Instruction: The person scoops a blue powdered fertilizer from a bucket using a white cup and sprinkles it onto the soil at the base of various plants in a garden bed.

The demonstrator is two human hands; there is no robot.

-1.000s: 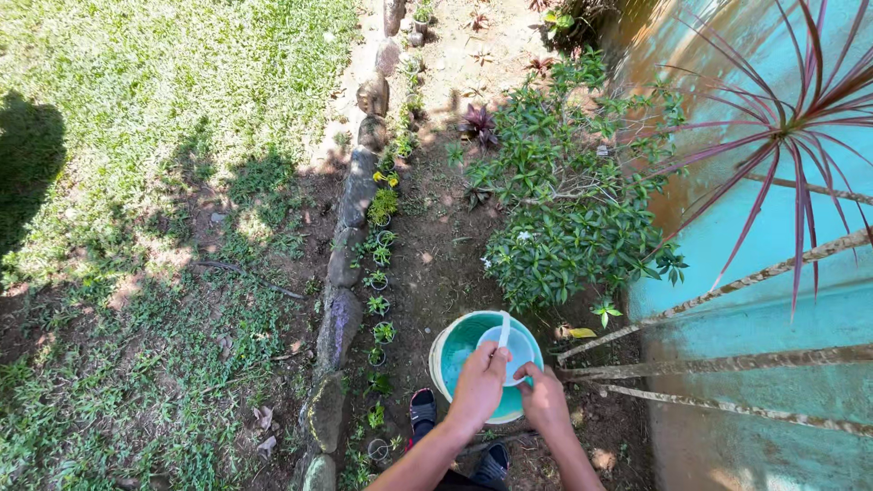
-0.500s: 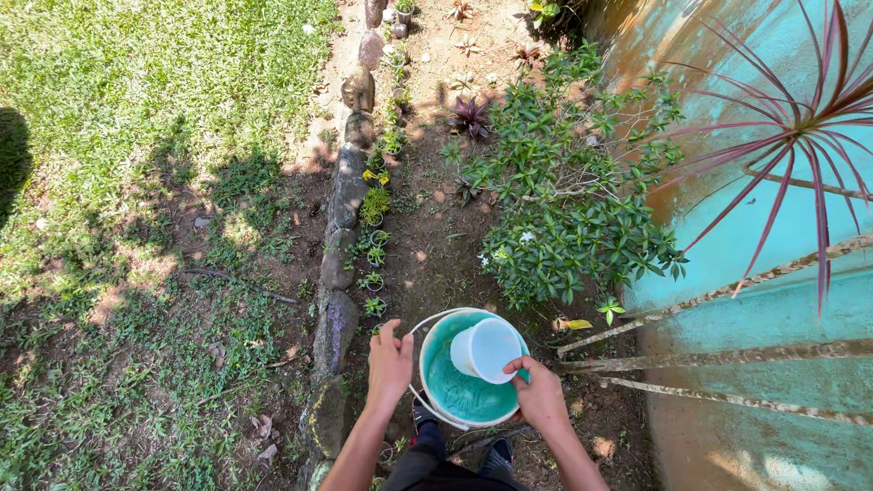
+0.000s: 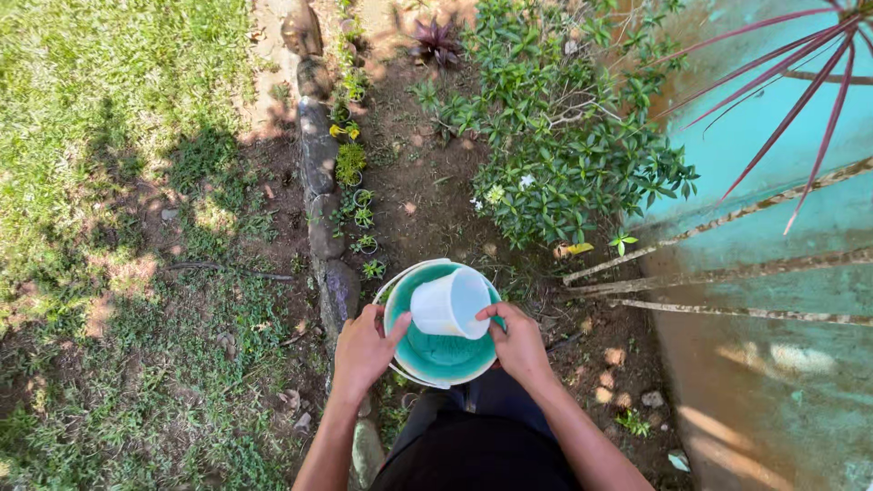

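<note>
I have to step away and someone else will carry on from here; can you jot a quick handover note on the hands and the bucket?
Left hand: grip on the rim of the teal bucket, steadying it.
Right hand: holds the white cup, tilted on its side over the bucket's mouth.
Bucket sits low in front of the person, over the soil bed beside the stone edging, near the small potted seedlings and green shrub.
Done: cup is out of the bucket. Whether it carries water cannot be told.
Left: probably watering the plants.

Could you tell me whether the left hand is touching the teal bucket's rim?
Touching: the head view shows the left hand gripping the rim of the teal bucket, thumb over its edge.
</note>
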